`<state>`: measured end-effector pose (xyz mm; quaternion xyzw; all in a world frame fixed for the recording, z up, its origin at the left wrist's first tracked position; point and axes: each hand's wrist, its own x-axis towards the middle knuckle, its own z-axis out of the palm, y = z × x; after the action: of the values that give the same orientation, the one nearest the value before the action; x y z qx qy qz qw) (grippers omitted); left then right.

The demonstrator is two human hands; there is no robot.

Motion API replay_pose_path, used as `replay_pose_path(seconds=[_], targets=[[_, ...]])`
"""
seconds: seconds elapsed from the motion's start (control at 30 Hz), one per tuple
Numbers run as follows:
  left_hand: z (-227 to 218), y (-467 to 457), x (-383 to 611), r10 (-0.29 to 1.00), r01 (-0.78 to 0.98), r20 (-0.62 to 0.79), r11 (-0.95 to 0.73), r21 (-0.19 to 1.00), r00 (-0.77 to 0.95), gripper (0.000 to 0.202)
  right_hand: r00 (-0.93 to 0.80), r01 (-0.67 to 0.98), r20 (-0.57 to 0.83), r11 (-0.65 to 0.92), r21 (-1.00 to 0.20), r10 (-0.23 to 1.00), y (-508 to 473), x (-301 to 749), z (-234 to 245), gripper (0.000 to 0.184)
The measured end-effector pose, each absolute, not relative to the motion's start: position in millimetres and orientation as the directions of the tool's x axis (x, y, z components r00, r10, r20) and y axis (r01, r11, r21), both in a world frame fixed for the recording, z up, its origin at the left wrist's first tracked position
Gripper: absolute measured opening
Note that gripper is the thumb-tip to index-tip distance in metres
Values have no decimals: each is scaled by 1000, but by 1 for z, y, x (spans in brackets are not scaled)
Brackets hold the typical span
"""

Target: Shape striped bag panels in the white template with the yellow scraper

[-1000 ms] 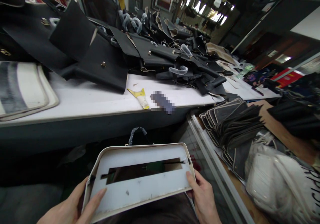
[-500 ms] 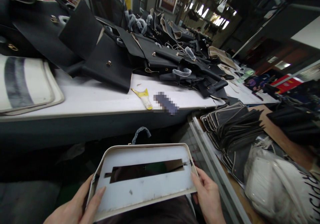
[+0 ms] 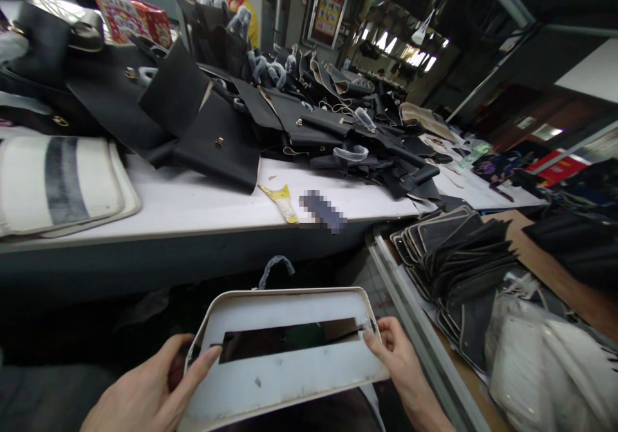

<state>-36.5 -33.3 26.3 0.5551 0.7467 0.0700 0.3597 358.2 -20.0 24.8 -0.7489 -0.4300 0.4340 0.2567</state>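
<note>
Between my two hands is a pale, round-cornered bag piece (image 3: 290, 380), with a white board inside it that has a long rectangular slot. My left hand (image 3: 145, 380) grips its left end, thumb on the board near the slot's left end and fingers behind the rim. At the right end my right hand (image 3: 398, 361) holds it, thumb on the board beside the slot and fingers curled round the edge. A plastic-wrapped handle (image 3: 275, 264) sticks up behind the far rim. What lies under the piece is mostly hidden.
Black bag parts (image 3: 217, 136) are heaped along the white table (image 3: 193, 206). A white panel with a dark stripe (image 3: 24, 184) lies at left; a yellow-and-white tube (image 3: 282, 201) sits near the edge. Stacked dark panels (image 3: 449, 252) and a plastic-wrapped white bag (image 3: 550, 361) stand at right.
My left thumb has moved up to the slot's left end, and my right thumb has shifted slightly up and left. The view has shifted a little; a person in yellow now shows at the back.
</note>
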Motion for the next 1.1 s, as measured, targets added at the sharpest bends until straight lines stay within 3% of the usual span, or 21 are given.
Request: replay_pose_path(seconds=[0.1,0.23,0.4,0.67,1.0,1.1], targets=[[45,-10,-33,868,807,-491,338,484,-69,67,294,563,-348,-455,-690,890,-2,362,23,47],[62,12,-27,885,890,-466,236,390,-30,56,160,724,-240,-279,-630,957,14,366,23,47],[63,19,-27,887,918,-461,203,340,-25,48,143,768,-184,-226,-600,972,9,361,28,52],[62,20,-29,884,894,-467,207,397,3,45,114,847,-109,-154,-508,988,3,356,29,46],[65,20,-22,927,918,-376,152,366,-4,41,-31,986,-59,21,-165,998,1,373,5,35],[68,17,-22,939,923,-345,151,354,-22,41,-36,983,-43,28,-184,998,4,393,-11,29]])
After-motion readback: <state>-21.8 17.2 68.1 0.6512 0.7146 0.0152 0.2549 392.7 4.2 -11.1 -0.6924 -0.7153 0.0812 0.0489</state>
